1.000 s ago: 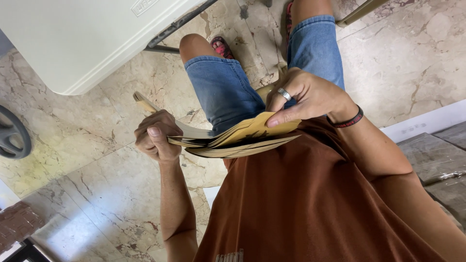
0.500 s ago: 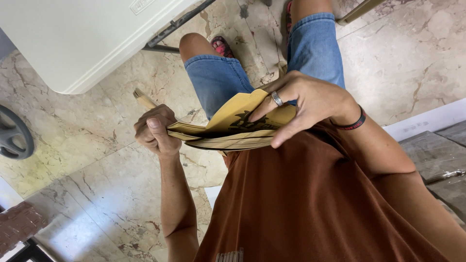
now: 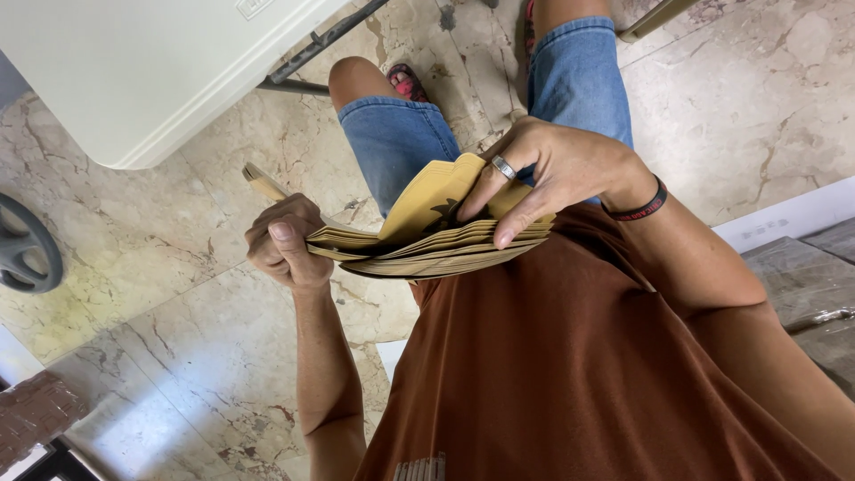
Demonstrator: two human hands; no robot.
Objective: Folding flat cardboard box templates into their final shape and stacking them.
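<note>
A marble floor (image 3: 178, 356) spreads under everything, with the corner of a white folding counter (image 3: 134, 80) up beyond the left hand and a dark wheel (image 3: 22, 245) off to that hand's outer side. The person wears a rust-brown shirt (image 3: 579, 374) and denim shorts (image 3: 401, 142).

Between the two hands lies a stack of tan paper envelopes (image 3: 427, 245), its long axis running hand to hand, level, just in front of the belly. The left hand (image 3: 285, 242) is closed in a fist around the stack's left end. The right hand (image 3: 552, 169), ringed and with a dark wristband (image 3: 637, 205), rests half-open over the right end, fingers spread, lifting the top envelope's (image 3: 427, 196) edge upward. Whether the envelopes hold anything cannot be told.
</note>
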